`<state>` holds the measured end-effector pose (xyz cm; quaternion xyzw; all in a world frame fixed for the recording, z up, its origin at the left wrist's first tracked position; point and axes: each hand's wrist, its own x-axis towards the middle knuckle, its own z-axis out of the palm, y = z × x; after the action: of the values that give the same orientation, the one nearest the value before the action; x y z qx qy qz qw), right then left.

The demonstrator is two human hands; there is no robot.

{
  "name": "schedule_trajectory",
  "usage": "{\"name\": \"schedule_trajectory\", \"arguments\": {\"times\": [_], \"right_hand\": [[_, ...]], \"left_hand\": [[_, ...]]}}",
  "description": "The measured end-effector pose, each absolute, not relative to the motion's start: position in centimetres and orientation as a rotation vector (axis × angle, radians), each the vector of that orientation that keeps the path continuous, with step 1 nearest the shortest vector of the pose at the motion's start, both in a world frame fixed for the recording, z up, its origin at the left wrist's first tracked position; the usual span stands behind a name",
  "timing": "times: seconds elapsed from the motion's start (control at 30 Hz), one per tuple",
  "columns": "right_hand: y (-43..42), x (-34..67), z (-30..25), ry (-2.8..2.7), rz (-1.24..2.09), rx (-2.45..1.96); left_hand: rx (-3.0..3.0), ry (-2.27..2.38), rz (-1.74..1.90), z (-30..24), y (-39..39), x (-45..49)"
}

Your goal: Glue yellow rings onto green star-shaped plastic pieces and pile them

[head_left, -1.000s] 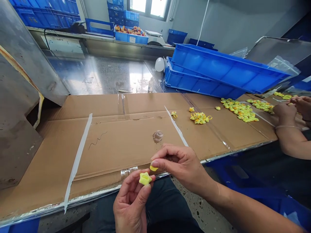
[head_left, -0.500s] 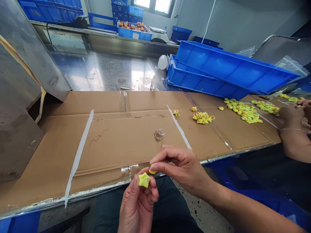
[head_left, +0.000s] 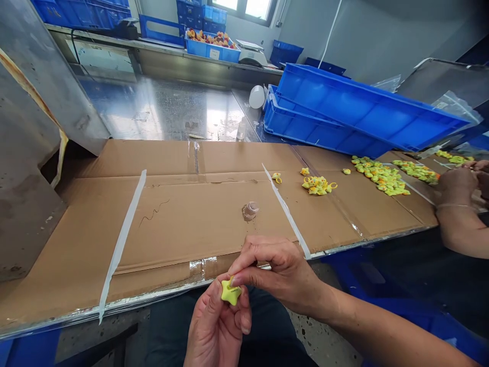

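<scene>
The left hand [head_left: 216,326] pinches a yellow star-shaped piece [head_left: 231,296] between thumb and fingers, near the front edge of the cardboard [head_left: 183,229]. The right hand [head_left: 277,272] meets the piece's top with thumb and fingertip; whether these grip anything cannot be told.

Cup [head_left: 251,208] on cardboard [head_left: 183,219] — star piece [head_left: 231,295] between 6 and 7 o'clock, figure pile [head_left: 318,186] 2–3, crates [head_left: 344,104] 1–2.
</scene>
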<state>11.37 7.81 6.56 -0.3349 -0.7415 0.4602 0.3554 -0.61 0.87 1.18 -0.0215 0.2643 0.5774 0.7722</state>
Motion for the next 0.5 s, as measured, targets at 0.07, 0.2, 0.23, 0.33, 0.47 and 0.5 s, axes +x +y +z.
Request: {"name": "schedule_trajectory", "arguments": {"times": [0.07, 0.2, 0.23, 0.33, 0.47, 0.5], "right_hand": [[7.81, 11.29, 6.53, -1.923, 1.193, -0.867], [7.87, 11.15, 6.52, -1.936, 1.196, -0.873], [7.88, 11.13, 6.53, -1.943, 1.198, -0.878], [7.89, 11.15, 6.58, -1.964, 1.205, -0.885], [7.75, 11.22, 6.48, -1.956, 1.219, -0.881], [7.65, 11.23, 6.4, -1.951, 1.225, -0.88]], "left_hand": [[-0.045, 0.568, 1.252, 1.26, 0.87, -0.57], [-0.043, 0.576, 1.258, 1.25, 0.84, -0.43], [-0.045, 0.578, 1.259, 1.25, 0.82, -0.4], [-0.052, 0.578, 1.268, 1.34, 0.77, -0.33], [-0.049, 0.572, 1.283, 1.36, 0.62, -0.19], [-0.052, 0.575, 1.288, 1.32, 0.58, -0.13]]}}
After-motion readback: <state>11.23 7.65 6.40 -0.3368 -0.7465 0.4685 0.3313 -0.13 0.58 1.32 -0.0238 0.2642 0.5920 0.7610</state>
